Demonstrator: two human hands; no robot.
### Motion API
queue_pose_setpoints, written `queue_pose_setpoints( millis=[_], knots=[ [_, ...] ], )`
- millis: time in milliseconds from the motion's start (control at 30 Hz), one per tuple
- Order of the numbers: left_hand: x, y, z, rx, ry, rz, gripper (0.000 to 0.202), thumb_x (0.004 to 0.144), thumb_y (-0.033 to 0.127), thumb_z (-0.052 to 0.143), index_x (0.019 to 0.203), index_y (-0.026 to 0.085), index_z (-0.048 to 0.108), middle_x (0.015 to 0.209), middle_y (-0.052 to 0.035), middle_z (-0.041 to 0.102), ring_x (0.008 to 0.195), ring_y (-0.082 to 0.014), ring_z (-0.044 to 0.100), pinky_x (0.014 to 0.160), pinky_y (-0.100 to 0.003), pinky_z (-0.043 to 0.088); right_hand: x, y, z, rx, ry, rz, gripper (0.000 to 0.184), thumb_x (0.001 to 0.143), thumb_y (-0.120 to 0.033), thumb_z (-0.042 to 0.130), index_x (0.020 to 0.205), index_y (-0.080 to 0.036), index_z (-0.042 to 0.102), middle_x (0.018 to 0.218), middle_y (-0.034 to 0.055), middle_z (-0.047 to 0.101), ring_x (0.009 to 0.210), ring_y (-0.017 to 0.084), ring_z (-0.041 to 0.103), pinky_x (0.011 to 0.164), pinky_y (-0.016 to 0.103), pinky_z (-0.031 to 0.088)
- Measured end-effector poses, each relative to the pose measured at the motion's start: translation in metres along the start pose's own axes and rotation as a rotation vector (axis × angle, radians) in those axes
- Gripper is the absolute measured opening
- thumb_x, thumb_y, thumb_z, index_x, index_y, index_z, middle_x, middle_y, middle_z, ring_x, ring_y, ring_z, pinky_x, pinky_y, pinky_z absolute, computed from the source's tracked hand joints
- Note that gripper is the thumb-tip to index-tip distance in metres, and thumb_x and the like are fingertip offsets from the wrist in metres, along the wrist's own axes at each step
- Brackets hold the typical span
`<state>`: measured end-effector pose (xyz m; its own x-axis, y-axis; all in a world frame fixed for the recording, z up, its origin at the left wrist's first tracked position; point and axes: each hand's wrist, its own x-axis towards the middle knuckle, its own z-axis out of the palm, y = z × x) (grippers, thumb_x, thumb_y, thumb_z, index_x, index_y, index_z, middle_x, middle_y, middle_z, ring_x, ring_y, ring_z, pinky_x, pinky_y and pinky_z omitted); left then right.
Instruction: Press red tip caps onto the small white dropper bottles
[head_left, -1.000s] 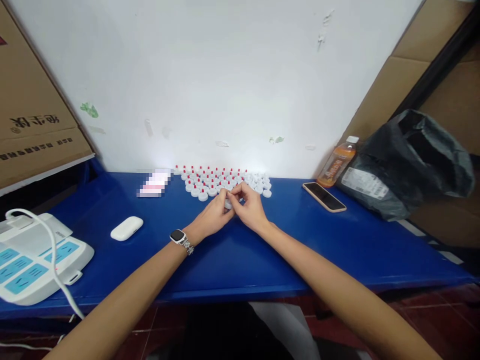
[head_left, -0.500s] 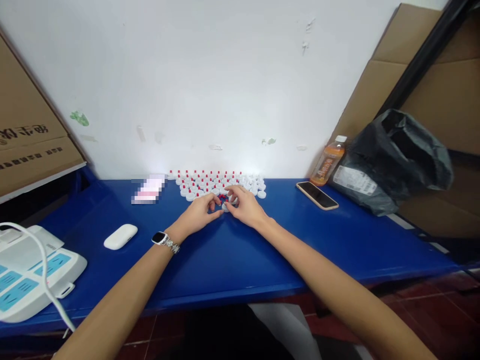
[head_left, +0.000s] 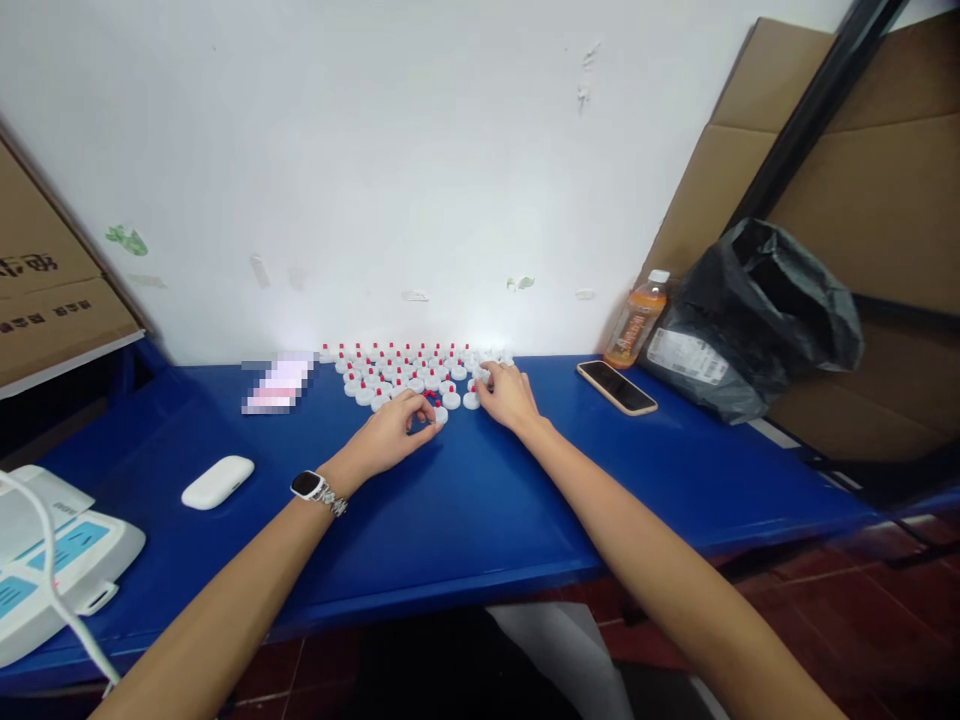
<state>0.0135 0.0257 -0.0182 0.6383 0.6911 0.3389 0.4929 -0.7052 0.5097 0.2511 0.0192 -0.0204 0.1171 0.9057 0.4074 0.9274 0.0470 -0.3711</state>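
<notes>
Several small white caps with red tips (head_left: 390,372) stand in rows on the blue table (head_left: 465,500) against the white wall. My left hand (head_left: 394,435), a watch on its wrist, rests on the table at the front of the rows, fingers curled in a pinch by a few loose red pieces (head_left: 430,399). What it pinches is too small to make out. My right hand (head_left: 510,397) reaches to the right end of the rows, its fingertips closed on a white cap (head_left: 484,373) there.
A phone (head_left: 616,387) lies right of the caps, with an orange drink bottle (head_left: 636,320) and a black plastic bag (head_left: 757,320) behind it. A white earbud case (head_left: 217,482) and a white power strip (head_left: 52,560) sit at left. Cardboard boxes (head_left: 45,290) flank both sides.
My hands have come apart: the right one moved right to the end of the cap rows, the left one lowered to the table. The view has panned right.
</notes>
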Motion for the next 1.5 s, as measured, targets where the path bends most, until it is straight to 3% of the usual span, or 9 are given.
queue_pose_setpoints(
  millis=[200,367,467,567,767,900,1067,1267,1500],
  knots=[
    [-0.001,0.002,-0.001,0.014,-0.014,-0.011,0.025,0.092,0.044,0.058,0.092,0.019,0.062,0.092,-0.0024,0.059,0.07,-0.0139,0.051,0.068,-0.03,0.044,0.008,0.002,0.006,0.225,0.066,-0.072,0.015,0.091,-0.026,0.057,0.09,-0.02,0.071,0.081,0.004,0.072,0.082,0.02,0.062,0.082,0.033,0.042],
    [-0.002,0.011,-0.003,0.058,0.154,0.01,0.035,0.096,0.045,0.051,0.119,0.019,0.053,0.105,-0.0061,0.058,0.082,-0.017,0.056,0.078,-0.033,0.049,-0.006,-0.024,-0.004,0.636,0.281,-0.111,0.016,0.09,-0.033,0.059,0.087,-0.02,0.068,0.08,0.0016,0.07,0.072,0.016,0.059,0.071,0.028,0.045],
    [-0.003,0.018,-0.006,0.109,0.248,0.069,0.04,0.097,0.041,0.049,0.131,0.019,0.044,0.124,-0.0119,0.051,0.103,-0.0211,0.058,0.089,-0.036,0.049,-0.02,-0.051,-0.004,0.809,0.178,-0.223,0.018,0.09,-0.036,0.059,0.088,-0.02,0.068,0.08,0.0006,0.069,0.072,0.015,0.058,0.07,0.027,0.045],
    [-0.003,0.021,-0.009,0.122,0.191,0.117,0.032,0.099,0.035,0.044,0.127,0.019,0.046,0.122,-0.0123,0.055,0.111,-0.0234,0.057,0.092,-0.037,0.048,-0.029,-0.069,0.0,0.836,0.076,-0.296,0.017,0.091,-0.035,0.059,0.088,-0.02,0.068,0.079,-0.0003,0.068,0.071,0.014,0.058,0.069,0.027,0.045],
    [-0.006,0.002,-0.027,0.134,0.095,-0.092,0.03,0.1,0.049,0.037,0.099,0.021,0.05,0.085,-0.0044,0.063,0.075,-0.0206,0.06,0.065,-0.03,0.042,-0.031,-0.061,0.005,0.499,0.086,-0.365,0.024,0.092,-0.035,0.061,0.11,-0.021,0.067,0.095,0.0051,0.066,0.088,0.019,0.058,0.082,0.032,0.045],
    [-0.009,-0.012,-0.036,0.114,0.105,-0.193,0.035,0.098,0.056,0.039,0.09,0.022,0.047,0.064,0.002,0.054,0.058,-0.0178,0.053,0.058,-0.028,0.034,-0.027,-0.051,0.01,0.158,-0.016,-0.396,0.013,0.093,-0.024,0.058,0.098,-0.022,0.069,0.095,0.0062,0.066,0.094,0.023,0.055,0.085,0.036,0.039],
    [-0.008,-0.015,-0.027,0.031,0.041,-0.141,0.036,0.097,0.055,0.039,0.088,0.022,0.048,0.072,-0.0003,0.061,0.061,-0.0172,0.055,0.059,-0.028,0.035,-0.018,-0.052,0.014,-0.027,-0.003,-0.331,0.018,0.092,-0.024,0.055,0.102,-0.022,0.071,0.1,0.0092,0.066,0.099,0.026,0.052,0.086,0.04,0.036],
    [-0.008,-0.017,-0.023,0.043,0.013,-0.128,0.037,0.096,0.056,0.041,0.091,0.021,0.052,0.072,-0.0013,0.062,0.062,-0.0178,0.055,0.059,-0.028,0.036,-0.018,-0.063,0.015,-0.087,0.022,-0.413,0.023,0.09,-0.037,0.06,0.104,-0.023,0.074,0.106,0.012,0.057,0.105,0.03,0.045,0.089,0.044,0.033],
    [-0.009,-0.015,-0.025,0.03,0.003,-0.139,0.038,0.096,0.057,0.041,0.091,0.02,0.052,0.071,-0.0004,0.061,0.06,-0.0168,0.053,0.057,-0.028,0.034,-0.018,-0.062,0.018,-0.149,-0.002,-0.436,0.02,0.094,-0.033,0.058,0.097,-0.023,0.075,0.107,0.0126,0.056,0.106,0.03,0.043,0.087,0.044,0.032]
  ],
)
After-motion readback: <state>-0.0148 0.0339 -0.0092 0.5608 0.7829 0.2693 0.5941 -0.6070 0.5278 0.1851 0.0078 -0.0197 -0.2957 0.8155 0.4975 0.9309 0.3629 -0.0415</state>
